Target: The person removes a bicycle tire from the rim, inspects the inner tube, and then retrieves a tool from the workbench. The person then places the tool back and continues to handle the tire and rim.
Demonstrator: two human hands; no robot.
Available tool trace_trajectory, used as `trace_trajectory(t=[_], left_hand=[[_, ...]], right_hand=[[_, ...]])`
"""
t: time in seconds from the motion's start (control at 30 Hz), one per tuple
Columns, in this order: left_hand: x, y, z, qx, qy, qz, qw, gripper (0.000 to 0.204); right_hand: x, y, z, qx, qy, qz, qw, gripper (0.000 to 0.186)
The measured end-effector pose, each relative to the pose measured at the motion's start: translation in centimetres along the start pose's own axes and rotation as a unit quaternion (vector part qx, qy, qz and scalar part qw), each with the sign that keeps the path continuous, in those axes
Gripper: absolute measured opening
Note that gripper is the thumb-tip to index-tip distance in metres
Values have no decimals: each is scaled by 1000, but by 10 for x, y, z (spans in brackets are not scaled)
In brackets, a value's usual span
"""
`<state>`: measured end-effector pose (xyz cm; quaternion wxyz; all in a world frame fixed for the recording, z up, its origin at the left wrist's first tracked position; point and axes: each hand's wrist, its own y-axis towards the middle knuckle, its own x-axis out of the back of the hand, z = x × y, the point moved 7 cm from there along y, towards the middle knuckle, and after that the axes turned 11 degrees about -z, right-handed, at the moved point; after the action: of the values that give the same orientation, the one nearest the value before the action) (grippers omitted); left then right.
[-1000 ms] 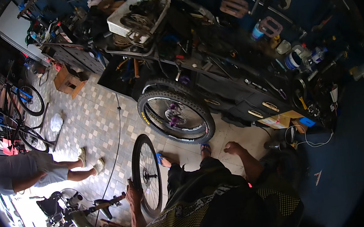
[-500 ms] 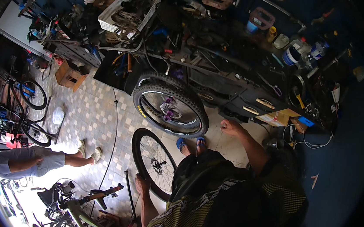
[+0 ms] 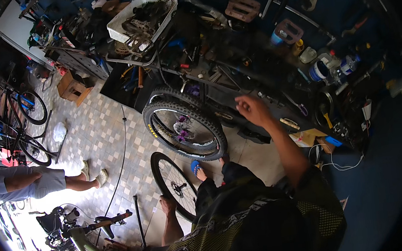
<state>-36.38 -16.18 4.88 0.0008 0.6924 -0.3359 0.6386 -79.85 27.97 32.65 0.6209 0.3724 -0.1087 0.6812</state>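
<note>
A slim bicycle wheel with a black tyre and a disc rotor at its hub stands tilted by my legs. My left hand is at the tyre's left side, closed on its edge; the fingertips are partly hidden. My right hand is raised in front of the workbench, its fingers loosely bent and apart, with nothing visible in them. Ahead of my feet, two wheels with knobby tyres lean together against the bench; the front wheel has purple hub parts.
A cluttered workbench runs along the far side, with a white basket of parts on it. To the left sits a person in grey shorts. A green bicycle frame is at lower left. A cable crosses the tiled floor.
My right hand has risen and moved forward toward the bench, its fingers loosening. The slim wheel has shifted slightly right along with my left hand. One foot has stepped, and the view has shifted slightly.
</note>
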Motion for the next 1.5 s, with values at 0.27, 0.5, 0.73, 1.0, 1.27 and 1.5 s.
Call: trace_trajectory(t=[0.27, 0.5, 0.73, 1.0, 1.27, 1.5], left_hand=[[7, -19, -25, 61, -20, -59, 996, 52], [1, -34, -25, 104, -12, -90, 990, 38], [2, -42, -21, 94, -12, -128, 987, 27], [4, -26, -41, 72, -2, -120, 990, 30], [2, -6, -28, 49, -7, -113, 992, 30], [9, 2, 1, 40, -10, -101, 994, 30]], right_hand=[[17, 180, -53, 24, -196, -130, 972, 45], [-12, 242, -150, -116, -190, -34, 974, 43], [59, 233, -213, -341, 244, -256, 871, 58], [84, 243, -161, -199, 106, -232, 946, 57], [38, 242, -107, -43, -61, 6, 997, 46], [74, 126, -77, -40, 15, -79, 996, 25]])
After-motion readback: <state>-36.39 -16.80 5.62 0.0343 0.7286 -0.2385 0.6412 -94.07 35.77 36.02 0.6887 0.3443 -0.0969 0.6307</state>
